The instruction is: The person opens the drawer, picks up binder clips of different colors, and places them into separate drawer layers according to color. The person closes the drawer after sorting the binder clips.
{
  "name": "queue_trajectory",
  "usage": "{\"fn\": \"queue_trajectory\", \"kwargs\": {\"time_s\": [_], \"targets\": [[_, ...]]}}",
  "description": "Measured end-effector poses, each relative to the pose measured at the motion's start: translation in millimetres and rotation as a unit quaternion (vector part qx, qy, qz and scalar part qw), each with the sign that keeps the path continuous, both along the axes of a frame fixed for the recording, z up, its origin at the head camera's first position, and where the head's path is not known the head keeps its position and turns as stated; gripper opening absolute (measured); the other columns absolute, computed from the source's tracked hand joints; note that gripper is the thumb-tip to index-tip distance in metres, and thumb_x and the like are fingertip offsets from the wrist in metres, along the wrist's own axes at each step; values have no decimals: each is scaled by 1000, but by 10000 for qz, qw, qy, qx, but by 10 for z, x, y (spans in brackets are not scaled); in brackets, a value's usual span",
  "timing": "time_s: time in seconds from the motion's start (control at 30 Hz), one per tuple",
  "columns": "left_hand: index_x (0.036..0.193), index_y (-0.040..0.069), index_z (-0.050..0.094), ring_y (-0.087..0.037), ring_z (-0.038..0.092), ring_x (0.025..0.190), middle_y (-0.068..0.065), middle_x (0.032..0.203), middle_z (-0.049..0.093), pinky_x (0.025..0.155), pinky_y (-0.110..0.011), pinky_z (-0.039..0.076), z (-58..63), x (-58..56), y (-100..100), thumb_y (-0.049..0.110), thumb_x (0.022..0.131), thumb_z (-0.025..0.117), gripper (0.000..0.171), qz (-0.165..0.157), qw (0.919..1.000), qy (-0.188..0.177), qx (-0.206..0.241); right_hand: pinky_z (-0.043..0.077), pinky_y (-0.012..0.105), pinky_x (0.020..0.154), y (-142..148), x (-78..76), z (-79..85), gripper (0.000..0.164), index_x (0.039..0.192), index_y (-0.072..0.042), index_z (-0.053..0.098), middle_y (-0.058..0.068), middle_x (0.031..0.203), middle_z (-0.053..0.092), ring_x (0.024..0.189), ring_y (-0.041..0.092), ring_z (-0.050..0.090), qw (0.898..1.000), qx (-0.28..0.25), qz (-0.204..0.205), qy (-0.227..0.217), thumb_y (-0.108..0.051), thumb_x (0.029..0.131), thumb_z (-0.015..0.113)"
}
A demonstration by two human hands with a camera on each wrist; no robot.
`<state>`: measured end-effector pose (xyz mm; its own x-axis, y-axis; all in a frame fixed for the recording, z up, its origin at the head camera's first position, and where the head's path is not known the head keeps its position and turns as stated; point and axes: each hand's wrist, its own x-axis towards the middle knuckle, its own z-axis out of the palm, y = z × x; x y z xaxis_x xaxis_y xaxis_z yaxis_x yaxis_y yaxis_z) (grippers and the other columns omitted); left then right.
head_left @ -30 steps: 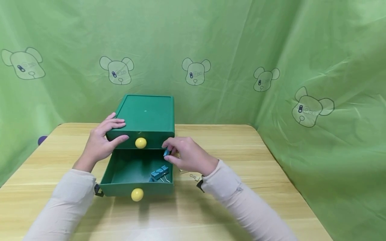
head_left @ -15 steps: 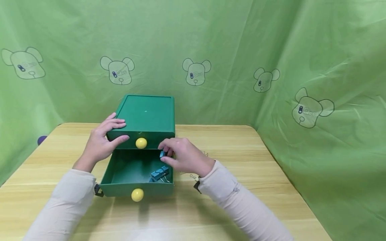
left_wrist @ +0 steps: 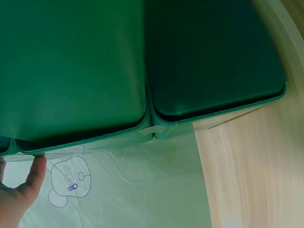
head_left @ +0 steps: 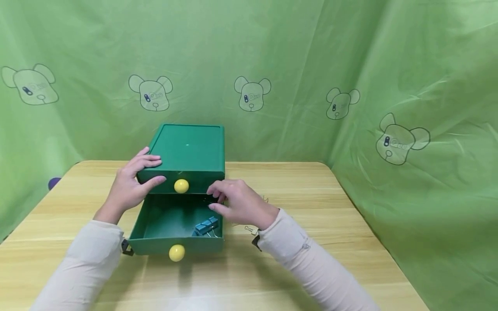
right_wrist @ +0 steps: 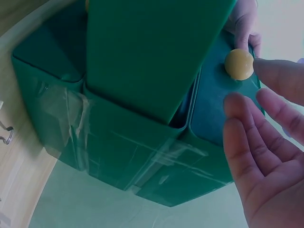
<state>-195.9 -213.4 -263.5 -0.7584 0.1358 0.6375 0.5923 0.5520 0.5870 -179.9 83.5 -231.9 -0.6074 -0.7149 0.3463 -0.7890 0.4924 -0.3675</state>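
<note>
My left hand [head_left: 131, 180] rests on the front left corner of a green drawer unit [head_left: 190, 149], its fingers on the top and its thumb across the upper front. Below that, a green drawer [head_left: 155, 245] with a yellow knob [head_left: 177, 253] is pulled out. Blue binder clips [head_left: 206, 226] lie in its front right corner. Over the drawer's right side hovers my right hand [head_left: 242, 203], thumb and fingers apart. Nothing shows between its fingertips in the right wrist view. A small dark shape by those fingertips, inside the drawer, is too unclear to identify.
On the wooden table [head_left: 311, 242], a pale yellow binder clip [head_left: 250, 230] lies right of the drawer, partly behind my right wrist. Thin wire handles [head_left: 265, 199] show behind my right hand. A green curtain [head_left: 288, 52] stands behind and to the right.
My right hand moved slightly left over the drawer, then its fingertips parted and let go of the blue binder clip. My left hand stayed on the unit's corner.
</note>
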Motion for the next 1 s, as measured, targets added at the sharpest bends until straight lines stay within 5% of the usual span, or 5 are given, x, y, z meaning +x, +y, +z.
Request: {"fn": "queue_trajectory", "kwargs": {"time_s": [1.0], "targets": [[115, -2, 66, -28, 31, 141, -19, 126, 60, 111, -59, 23, -7, 3, 13, 10, 83, 77, 36, -7, 9999, 156, 53, 56, 27, 70, 615, -130, -261, 18, 102, -1, 66, 9, 94, 69, 78, 16, 66, 9979, 11, -616, 189, -7, 86, 72]]}}
